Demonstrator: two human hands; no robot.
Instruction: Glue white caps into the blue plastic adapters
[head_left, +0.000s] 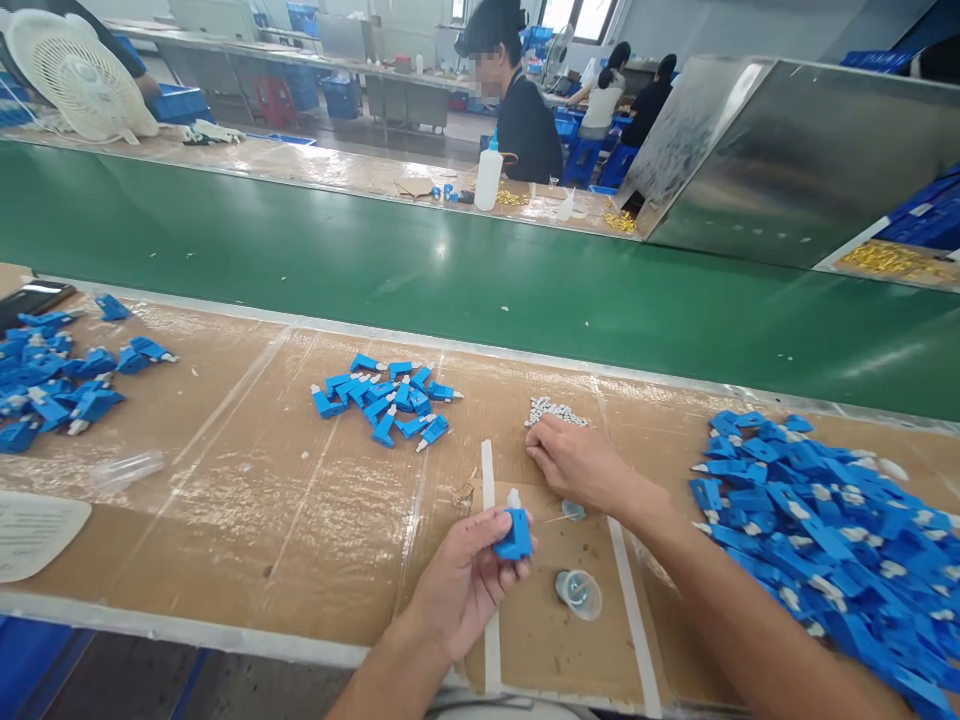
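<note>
My left hand (469, 575) is closed around a small blue plastic part (514, 537) with a white tip pointing up. Farther forward, my right hand (566, 455) reaches to a little pile of small grey-white pieces (551, 408); its fingertips touch the pile's near edge, and whatever they pinch is hidden. Between my forearms stands a small clear cup (589, 597) with bluish liquid. A thin stick (555, 519) lies by a small clear lid-like piece (574, 510).
Blue parts lie in a large heap (817, 530) at right, a small group (397, 395) mid-table and another pile (56, 380) at left. Beyond the cardboard-covered table runs a green conveyor belt (390, 265). Across it are a white bottle (488, 178), a fan (79, 75) and a seated person (525, 120).
</note>
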